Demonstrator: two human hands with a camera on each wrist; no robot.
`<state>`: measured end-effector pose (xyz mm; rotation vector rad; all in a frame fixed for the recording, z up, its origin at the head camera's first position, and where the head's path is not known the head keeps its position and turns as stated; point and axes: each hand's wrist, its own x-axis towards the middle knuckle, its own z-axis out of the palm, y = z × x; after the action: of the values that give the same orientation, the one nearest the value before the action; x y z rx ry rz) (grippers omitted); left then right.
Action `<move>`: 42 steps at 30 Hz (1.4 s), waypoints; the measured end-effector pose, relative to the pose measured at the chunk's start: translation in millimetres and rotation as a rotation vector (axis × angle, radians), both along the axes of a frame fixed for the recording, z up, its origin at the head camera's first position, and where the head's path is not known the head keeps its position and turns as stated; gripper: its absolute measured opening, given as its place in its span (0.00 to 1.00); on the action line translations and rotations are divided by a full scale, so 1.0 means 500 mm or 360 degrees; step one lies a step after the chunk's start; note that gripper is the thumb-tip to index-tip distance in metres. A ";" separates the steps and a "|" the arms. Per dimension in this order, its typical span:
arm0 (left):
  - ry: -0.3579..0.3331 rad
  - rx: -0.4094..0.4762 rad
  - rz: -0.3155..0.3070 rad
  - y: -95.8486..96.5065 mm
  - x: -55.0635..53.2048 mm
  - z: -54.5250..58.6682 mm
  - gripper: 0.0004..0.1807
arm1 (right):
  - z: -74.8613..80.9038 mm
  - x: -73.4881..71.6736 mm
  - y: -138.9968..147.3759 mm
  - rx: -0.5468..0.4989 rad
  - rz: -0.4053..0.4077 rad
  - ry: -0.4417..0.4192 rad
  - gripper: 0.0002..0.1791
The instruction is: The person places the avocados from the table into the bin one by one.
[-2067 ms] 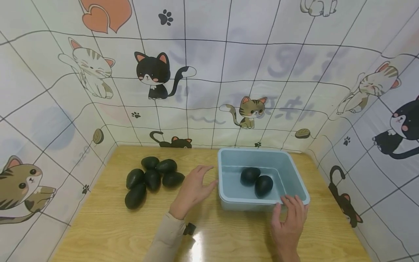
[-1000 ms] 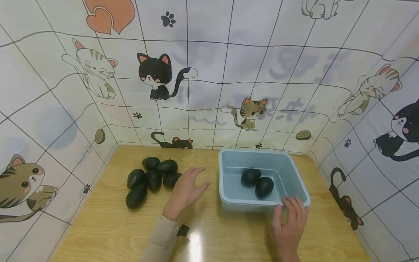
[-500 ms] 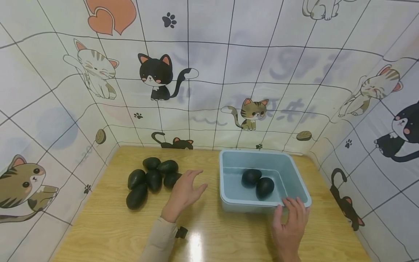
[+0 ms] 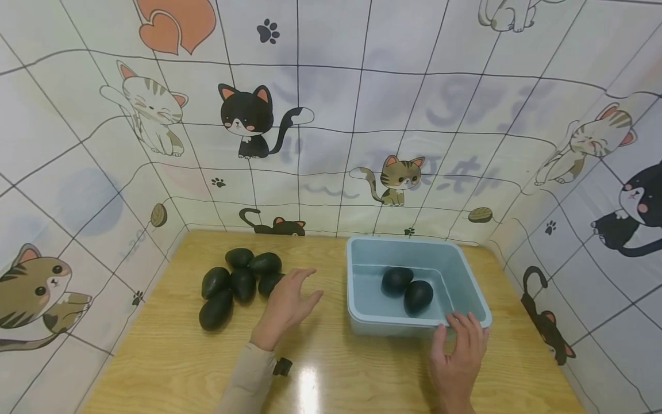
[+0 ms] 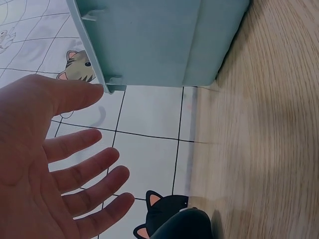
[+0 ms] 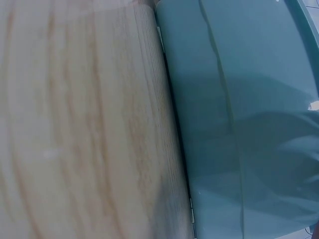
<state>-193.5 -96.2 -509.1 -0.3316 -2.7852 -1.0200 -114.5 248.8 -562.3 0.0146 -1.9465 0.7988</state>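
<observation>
In the head view my left hand [image 4: 285, 302] hovers with spread fingers and a bare palm, just right of a pile of dark green avocados [image 4: 243, 284]. It partly covers the rightmost avocado [image 4: 269, 283]. Part of one dark avocado [image 5: 187, 226] shows below that hand [image 5: 65, 164] in the left wrist view. A light blue plastic bin [image 4: 403, 319] stands to the right, with two avocados [image 4: 418, 297] lying side by side on its floor. My right hand [image 4: 457, 359] rests its relaxed fingers on the bin's front rim near the right corner.
Everything stands on a light wooden table [image 4: 331, 374]. Behind it and at both sides rises a white wall covering [image 4: 331, 144] printed with cats and grid lines. A small black object [image 4: 283, 367] sits at the left sleeve's cuff.
My left hand has drawn back left from beside the bin toward the avocado pile, its fingers still spread. The right hand stays at the rim, and the bin and avocados look unmoved.
</observation>
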 end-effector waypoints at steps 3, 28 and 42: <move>-0.0002 -0.0002 0.0004 -0.003 0.000 -0.002 0.30 | 0.002 0.000 0.000 0.0002 0.0004 0.0011 0.15; -0.0025 0.0001 0.0094 -0.046 -0.004 -0.019 0.30 | 0.005 0.000 -0.005 0.0005 -0.0013 -0.0012 0.15; -0.0049 0.0002 0.0166 -0.081 -0.010 -0.027 0.31 | 0.002 -0.002 -0.001 0.0028 -0.0001 0.0028 0.16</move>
<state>-198.6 -136.6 -522.5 -0.1697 -2.7961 -1.0109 -115.4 248.3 -561.2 0.0320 -1.9367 0.7786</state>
